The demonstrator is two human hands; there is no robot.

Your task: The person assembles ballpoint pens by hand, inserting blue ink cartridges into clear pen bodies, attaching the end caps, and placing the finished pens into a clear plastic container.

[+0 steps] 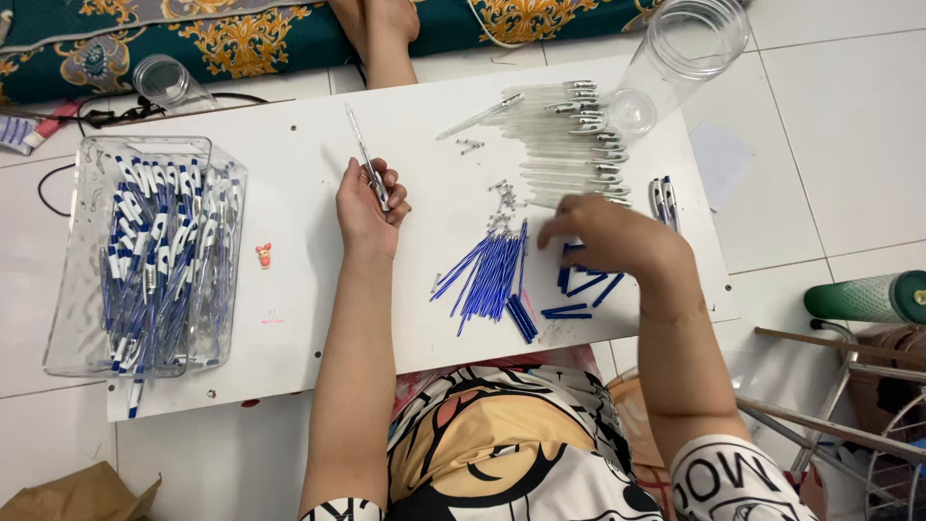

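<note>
A: Report the item in hand.

B: A clear pen barrel, held in the left hand. The fingers are wrapped around its lower end; the rest points up and away over the white board.

A: And the right hand?

B: It hovers palm down over a few short blue parts near the board's right edge, fingers curled. Motion blur hides the fingertips — whether they pinch anything cannot be told.

A: Surrounding stock?

B: A fan of blue refills lies just left of that hand. Beyond it, a row of empty clear barrels, with small springs scattered between. A clear bin at the far left holds finished blue-and-white pens.

A: Step in hand?

B: By judgement, assembly — barrel ready, the next component being picked. The next move calls for one part lifted singly and aligned with the barrel's open end.
</note>
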